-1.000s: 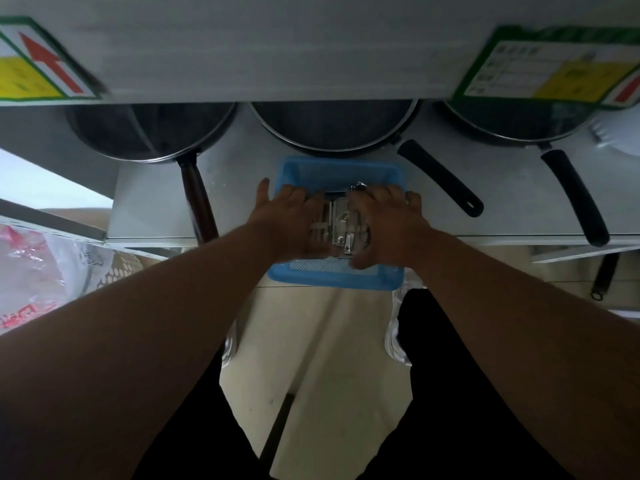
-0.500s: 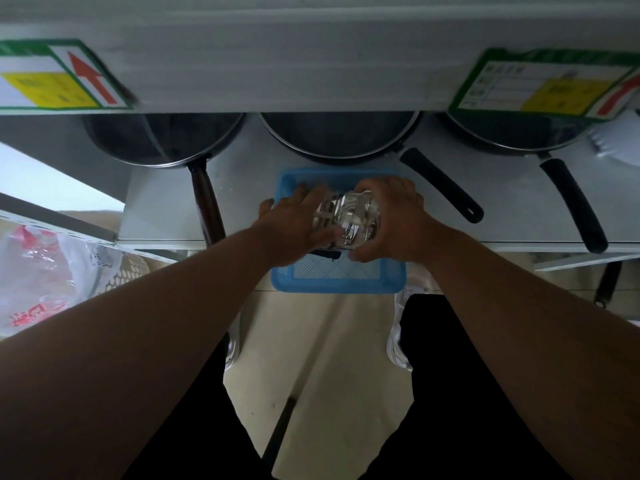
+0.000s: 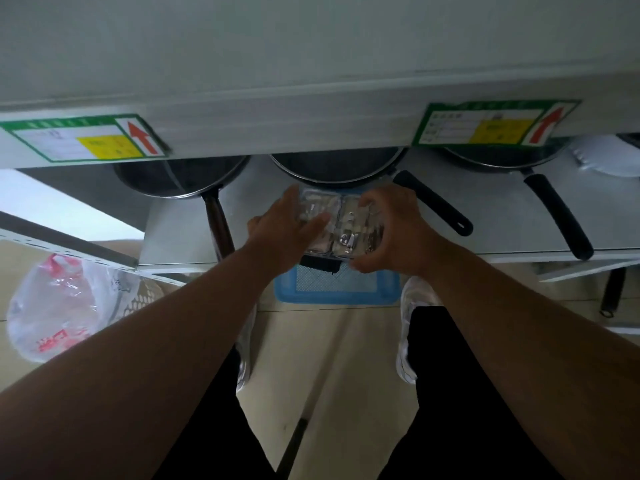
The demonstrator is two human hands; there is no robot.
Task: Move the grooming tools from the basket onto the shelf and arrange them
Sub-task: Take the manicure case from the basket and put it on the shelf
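Clear grooming packs held by both hands (left hand, right hand) above basket.

Both hands hold clear packs of metal grooming tools above the blue basket, the left hand with fingers laid across one pack and the right hand curled round the other, before three dark frying pans on the grey shelf.
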